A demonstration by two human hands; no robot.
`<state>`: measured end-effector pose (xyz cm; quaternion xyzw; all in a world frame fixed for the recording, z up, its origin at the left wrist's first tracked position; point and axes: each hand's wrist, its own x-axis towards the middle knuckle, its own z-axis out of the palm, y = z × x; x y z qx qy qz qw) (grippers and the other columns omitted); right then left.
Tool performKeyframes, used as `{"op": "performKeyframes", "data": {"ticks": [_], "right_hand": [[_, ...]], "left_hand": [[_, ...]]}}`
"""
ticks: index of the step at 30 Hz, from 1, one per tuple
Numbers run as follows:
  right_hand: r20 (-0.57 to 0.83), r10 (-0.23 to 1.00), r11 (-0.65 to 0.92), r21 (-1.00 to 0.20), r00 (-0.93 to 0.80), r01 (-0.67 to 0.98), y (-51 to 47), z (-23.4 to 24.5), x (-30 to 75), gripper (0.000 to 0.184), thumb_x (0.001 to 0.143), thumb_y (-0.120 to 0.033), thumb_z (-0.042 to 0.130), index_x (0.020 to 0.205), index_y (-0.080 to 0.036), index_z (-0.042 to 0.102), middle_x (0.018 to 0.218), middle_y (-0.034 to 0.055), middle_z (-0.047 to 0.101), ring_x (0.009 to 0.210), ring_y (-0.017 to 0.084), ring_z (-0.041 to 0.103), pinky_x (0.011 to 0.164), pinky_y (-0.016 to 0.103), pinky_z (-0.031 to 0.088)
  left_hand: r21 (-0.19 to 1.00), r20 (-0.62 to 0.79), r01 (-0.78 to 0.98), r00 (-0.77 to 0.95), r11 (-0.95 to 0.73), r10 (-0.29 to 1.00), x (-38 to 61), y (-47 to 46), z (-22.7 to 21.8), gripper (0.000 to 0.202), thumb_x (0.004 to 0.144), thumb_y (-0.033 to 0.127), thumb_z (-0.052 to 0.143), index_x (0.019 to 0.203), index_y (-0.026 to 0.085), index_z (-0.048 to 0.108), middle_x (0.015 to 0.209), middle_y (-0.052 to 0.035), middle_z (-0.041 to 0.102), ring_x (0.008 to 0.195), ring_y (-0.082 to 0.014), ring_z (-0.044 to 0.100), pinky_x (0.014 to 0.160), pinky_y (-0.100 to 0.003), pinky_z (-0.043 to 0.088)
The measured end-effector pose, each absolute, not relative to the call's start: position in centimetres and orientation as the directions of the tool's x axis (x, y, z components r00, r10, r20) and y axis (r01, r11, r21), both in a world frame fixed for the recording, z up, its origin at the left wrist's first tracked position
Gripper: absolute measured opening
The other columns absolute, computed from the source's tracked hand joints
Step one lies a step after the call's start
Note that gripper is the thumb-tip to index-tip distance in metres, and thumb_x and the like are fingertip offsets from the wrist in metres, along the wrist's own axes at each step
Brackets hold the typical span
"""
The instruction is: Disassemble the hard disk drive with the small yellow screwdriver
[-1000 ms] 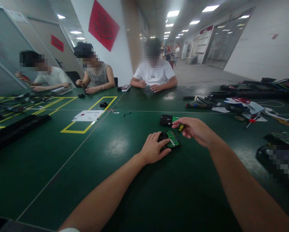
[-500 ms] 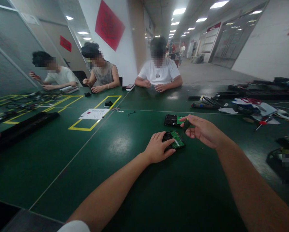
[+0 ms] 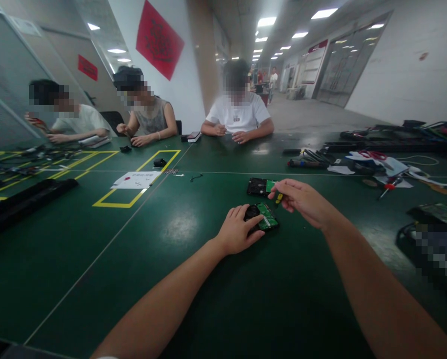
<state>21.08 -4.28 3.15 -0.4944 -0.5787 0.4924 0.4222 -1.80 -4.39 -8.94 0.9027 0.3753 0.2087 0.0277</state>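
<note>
Under my left hand (image 3: 240,230) lies a hard drive (image 3: 268,217), its green circuit board facing up. My fingers rest over its left part and far edge, with the thumb at the near side, gripping it against the table. My right hand (image 3: 301,199) is closed in a pinch round a short yellow-and-black handle, apparently a small screwdriver (image 3: 279,198), held just above the drive's far right corner. Its shaft cannot be made out. A second hard drive (image 3: 258,186), black and green, lies just beyond, partly hidden by my right fingers.
The green table (image 3: 141,279) carries a white paper sheet (image 3: 133,180) on yellow tape at left. A long black part (image 3: 29,199) lies at far left. Cables and a red-handled screwdriver (image 3: 387,188) are at right, near another circuit board (image 3: 442,213). Several people sit opposite.
The view has shifted slightly right. My right hand has turned the handle, so its yellow side shows, and lowered it closer to the drive. My left hand stays on the drive.
</note>
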Motion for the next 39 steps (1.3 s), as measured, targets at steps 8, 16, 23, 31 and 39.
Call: {"op": "performKeyframes", "data": {"ticks": [8, 16, 23, 31, 39], "right_hand": [[0.042, 0.979, 0.086, -0.972, -0.199, 0.221, -4.4, 3.2, 21.7, 0.040, 0.093, -0.057, 0.066, 0.098, -0.018, 0.074, 0.101, 0.0089, 0.073, 0.059, 0.011, 0.050, 0.048, 0.025, 0.037], [0.217, 0.964, 0.262, -0.881, -0.155, 0.393, -3.5, 3.2, 21.7, 0.040, 0.091, -0.058, 0.068, 0.098, -0.019, 0.075, 0.088, 0.0057, 0.073, 0.060, 0.013, 0.051, 0.054, 0.027, 0.039], [0.383, 0.920, 0.356, -0.721, -0.086, 0.594, -4.1, 2.6, 21.7, 0.032, 0.098, -0.052, 0.062, 0.099, -0.022, 0.071, 0.083, 0.0036, 0.072, 0.065, 0.018, 0.062, 0.061, 0.031, 0.046], [0.547, 0.817, 0.449, -0.402, -0.185, 0.798, -4.5, 2.7, 22.0, 0.034, 0.105, -0.041, 0.049, 0.110, -0.021, 0.076, 0.102, 0.0094, 0.080, 0.092, 0.028, 0.075, 0.084, 0.041, 0.054], [0.579, 0.758, 0.523, -0.267, -0.300, 0.809, -4.5, 2.1, 22.0, 0.039, 0.102, -0.029, 0.051, 0.136, -0.014, 0.062, 0.123, 0.0178, 0.073, 0.110, 0.033, 0.071, 0.094, 0.047, 0.055]], "left_hand": [[0.198, 0.305, 0.676, 0.645, -0.710, 0.700, -1.8, -4.5, -8.2, 0.058, 0.102, 0.061, 0.047, 0.152, 0.034, 0.055, 0.157, -0.0151, 0.042, 0.143, -0.0392, 0.042, 0.113, -0.059, 0.039], [0.192, 0.280, 0.685, 0.648, -0.703, 0.708, -1.7, -4.4, -8.0, 0.058, 0.102, 0.061, 0.048, 0.153, 0.034, 0.053, 0.157, -0.0156, 0.040, 0.143, -0.0397, 0.042, 0.114, -0.059, 0.038], [0.197, 0.297, 0.680, 0.645, -0.706, 0.704, -1.7, -4.5, -8.1, 0.058, 0.102, 0.060, 0.048, 0.153, 0.034, 0.053, 0.158, -0.0163, 0.040, 0.144, -0.0412, 0.041, 0.115, -0.060, 0.036], [0.193, 0.336, 0.680, 0.632, -0.707, 0.699, -1.7, -4.4, -8.8, 0.058, 0.101, 0.061, 0.050, 0.151, 0.033, 0.056, 0.158, -0.0177, 0.039, 0.144, -0.0400, 0.041, 0.115, -0.059, 0.037], [0.195, 0.339, 0.677, 0.632, -0.710, 0.696, -1.8, -4.4, -9.0, 0.058, 0.101, 0.061, 0.051, 0.152, 0.034, 0.055, 0.159, -0.0166, 0.038, 0.144, -0.0390, 0.041, 0.115, -0.060, 0.037]]}}
